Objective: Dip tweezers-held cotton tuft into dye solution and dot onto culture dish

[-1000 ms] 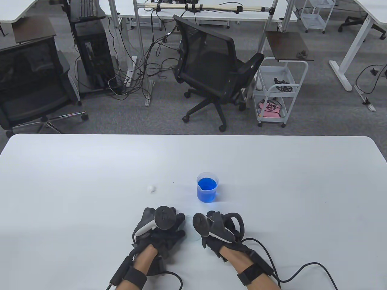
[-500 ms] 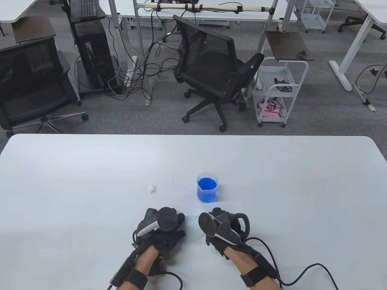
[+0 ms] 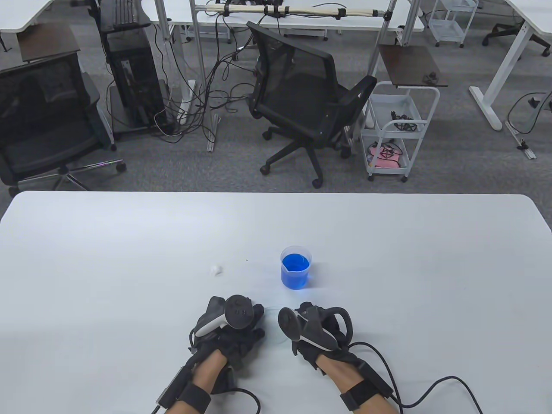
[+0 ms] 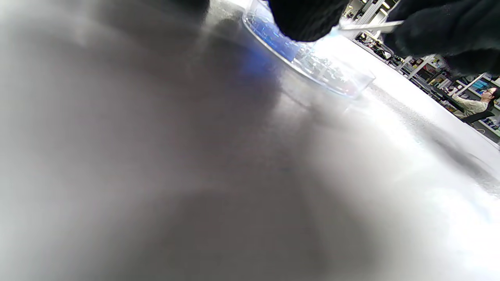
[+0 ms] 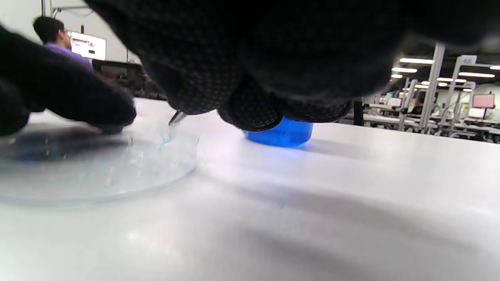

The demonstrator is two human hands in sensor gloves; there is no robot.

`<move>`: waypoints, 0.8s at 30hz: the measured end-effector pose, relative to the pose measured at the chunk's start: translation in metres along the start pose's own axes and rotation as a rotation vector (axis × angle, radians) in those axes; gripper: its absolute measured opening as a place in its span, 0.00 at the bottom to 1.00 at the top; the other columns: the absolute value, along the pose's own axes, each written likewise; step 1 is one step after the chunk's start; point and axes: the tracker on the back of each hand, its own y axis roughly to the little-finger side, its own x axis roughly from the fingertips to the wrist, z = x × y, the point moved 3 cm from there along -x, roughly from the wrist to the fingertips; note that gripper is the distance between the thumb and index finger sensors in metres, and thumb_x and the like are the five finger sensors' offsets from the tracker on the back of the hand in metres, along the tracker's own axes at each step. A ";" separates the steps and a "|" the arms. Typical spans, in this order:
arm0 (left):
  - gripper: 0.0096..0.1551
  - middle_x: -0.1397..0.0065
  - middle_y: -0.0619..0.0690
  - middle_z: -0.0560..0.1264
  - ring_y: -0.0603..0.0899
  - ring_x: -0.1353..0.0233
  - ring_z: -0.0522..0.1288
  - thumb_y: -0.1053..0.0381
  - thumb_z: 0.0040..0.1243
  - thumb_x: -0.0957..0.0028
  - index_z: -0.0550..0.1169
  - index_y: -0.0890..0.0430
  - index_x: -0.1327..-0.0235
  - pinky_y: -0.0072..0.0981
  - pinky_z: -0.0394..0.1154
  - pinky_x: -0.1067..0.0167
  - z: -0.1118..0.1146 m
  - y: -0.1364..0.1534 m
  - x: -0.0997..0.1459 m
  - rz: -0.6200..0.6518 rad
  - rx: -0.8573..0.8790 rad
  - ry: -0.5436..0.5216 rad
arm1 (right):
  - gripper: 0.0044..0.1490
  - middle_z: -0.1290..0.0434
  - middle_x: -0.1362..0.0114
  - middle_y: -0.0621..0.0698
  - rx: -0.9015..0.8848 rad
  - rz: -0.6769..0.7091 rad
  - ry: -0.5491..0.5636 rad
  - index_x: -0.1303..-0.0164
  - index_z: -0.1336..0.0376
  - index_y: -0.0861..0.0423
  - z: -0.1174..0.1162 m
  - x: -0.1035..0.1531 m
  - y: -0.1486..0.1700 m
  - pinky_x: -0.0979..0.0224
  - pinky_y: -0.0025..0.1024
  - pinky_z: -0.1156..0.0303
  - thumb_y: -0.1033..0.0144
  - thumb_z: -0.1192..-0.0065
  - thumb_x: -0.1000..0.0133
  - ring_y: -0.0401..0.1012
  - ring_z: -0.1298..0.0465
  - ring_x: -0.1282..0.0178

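A: Right wrist view: right hand pinches tweezers, their tip dotting the culture dish just before the beaker.
B: Left hand steadies the dish's rim; its grip I cannot tell. Next needs a gentle lift.

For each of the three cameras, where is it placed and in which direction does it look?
Table view: above, looking down at table, both gloved hands, beaker of blue dye.
Left wrist view: low at the tabletop, facing culture dish; fingertips at the top.
Right wrist view: low, facing the dish and beaker; fingers above.
Both wrist views share the dish.
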 end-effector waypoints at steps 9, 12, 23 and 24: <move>0.39 0.12 0.68 0.42 0.77 0.19 0.37 0.48 0.50 0.34 0.50 0.57 0.16 0.81 0.36 0.34 0.000 0.000 0.000 -0.006 -0.003 0.002 | 0.24 0.15 0.56 0.65 0.047 0.037 -0.050 0.72 0.14 0.67 -0.014 0.008 -0.007 0.77 0.33 0.18 0.64 0.23 0.66 0.40 0.18 0.77; 0.39 0.12 0.68 0.42 0.77 0.19 0.37 0.48 0.50 0.34 0.50 0.57 0.16 0.81 0.36 0.34 0.000 0.000 0.000 -0.009 -0.004 0.003 | 0.24 0.15 0.57 0.65 0.057 0.042 -0.055 0.72 0.14 0.67 -0.017 0.007 -0.011 0.77 0.33 0.18 0.64 0.23 0.66 0.40 0.18 0.77; 0.39 0.11 0.67 0.42 0.77 0.19 0.37 0.47 0.51 0.34 0.51 0.56 0.16 0.81 0.36 0.34 -0.001 0.001 0.000 -0.014 0.004 0.000 | 0.24 0.15 0.56 0.66 -0.011 0.034 0.032 0.72 0.14 0.67 0.015 0.018 -0.004 0.77 0.33 0.18 0.64 0.23 0.66 0.40 0.18 0.77; 0.39 0.11 0.67 0.42 0.77 0.19 0.37 0.47 0.51 0.34 0.50 0.56 0.16 0.81 0.36 0.34 -0.001 0.001 0.000 -0.014 0.004 -0.001 | 0.24 0.15 0.56 0.66 -0.006 0.041 0.024 0.72 0.14 0.67 0.012 0.019 -0.006 0.77 0.33 0.18 0.64 0.23 0.66 0.40 0.18 0.77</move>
